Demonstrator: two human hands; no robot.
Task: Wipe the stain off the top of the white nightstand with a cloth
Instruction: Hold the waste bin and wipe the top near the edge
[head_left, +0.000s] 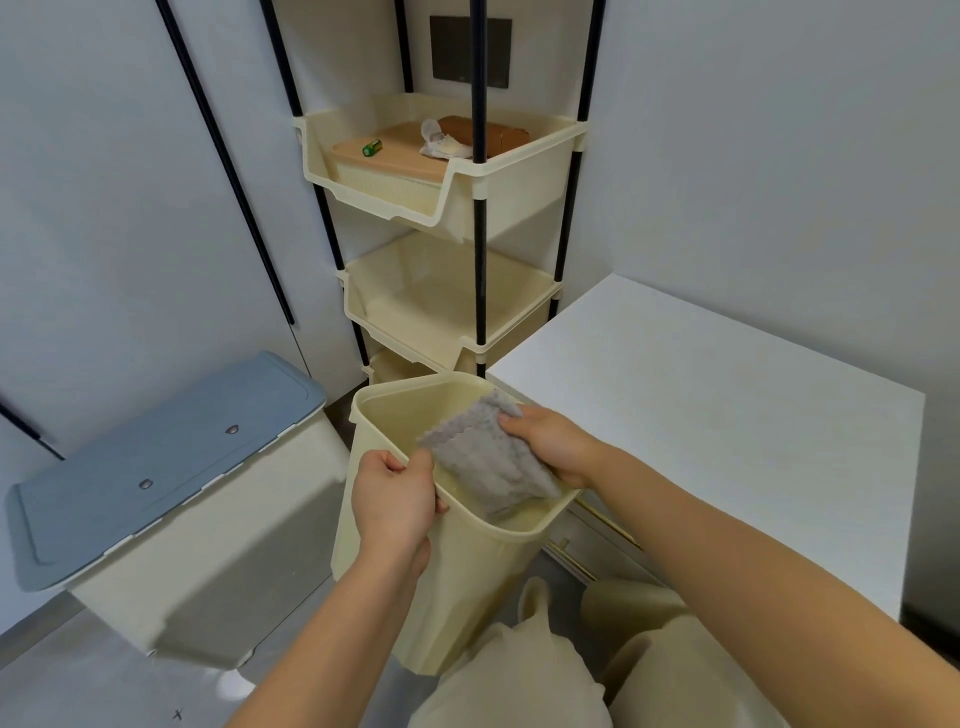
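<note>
Nightstand (717, 415) fills the 3 o'clock side, its white top bare and clean-looking. At 12 o'clock stands a cream tiered rack (452, 208); at 8 o'clock, a blue-lidded bin (156, 452). Dead centre, the left hand (395, 504) clamps the rim of a cream basket (457, 571). Over its mouth the right hand (550, 441) pinches a grey cloth (483, 457) — rumpled, scallop-edged, hanging just left of the nightstand.

Cream tiered rack (457, 291) on black poles stands in the corner. Top tier holds a tan lidded basket (387, 161), green battery (372, 147) on its lid, crumpled white wrapper (439, 140), brown box (485, 132). Blue-lidded bin (156, 467) at left. Cream pail (447, 587) in front, tilted.
</note>
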